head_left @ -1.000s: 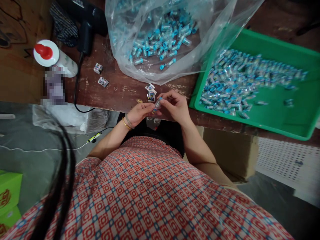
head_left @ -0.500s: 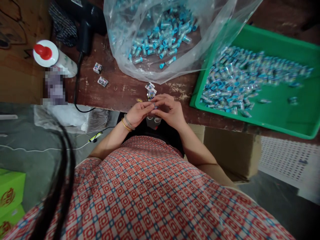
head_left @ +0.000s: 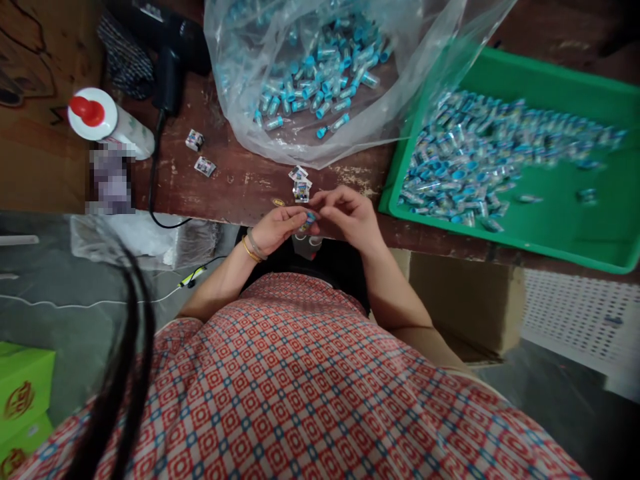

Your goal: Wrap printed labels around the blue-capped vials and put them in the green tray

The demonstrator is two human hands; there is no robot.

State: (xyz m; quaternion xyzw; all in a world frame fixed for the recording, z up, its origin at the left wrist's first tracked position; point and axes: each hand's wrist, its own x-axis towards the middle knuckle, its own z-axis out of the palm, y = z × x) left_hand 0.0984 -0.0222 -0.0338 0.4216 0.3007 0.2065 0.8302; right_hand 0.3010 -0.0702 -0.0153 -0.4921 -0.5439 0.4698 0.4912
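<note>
Both hands met at the near edge of the desk (head_left: 240, 183), just above the person's lap. The left hand (head_left: 278, 228), with a gold bangle (head_left: 249, 249) at its wrist, and the right hand (head_left: 350, 217) were each closed in a pinch on the small tube (head_left: 310, 219), a clear piece with a blue end held between the fingertips of both. It was too small to tell how its cap sat. The tube was clear of the desk surface and just below a little cluster of printed paper slips (head_left: 301, 185) lying on the wood. Two more slips (head_left: 199, 153) lay apart to the left. Behind the hands a clear plastic bag (head_left: 440, 40) sagged open on the desk, with a heap of blue-capped tubes (head_left: 320, 83) inside it. To the right a green tray (head_left: 575, 227) held a second spread of tubes (head_left: 480, 167), its near corner close to the right hand. At the far left stood a white bottle with a red cap (head_left: 100, 119), and beside it a black corded tool (head_left: 173, 57).
</note>
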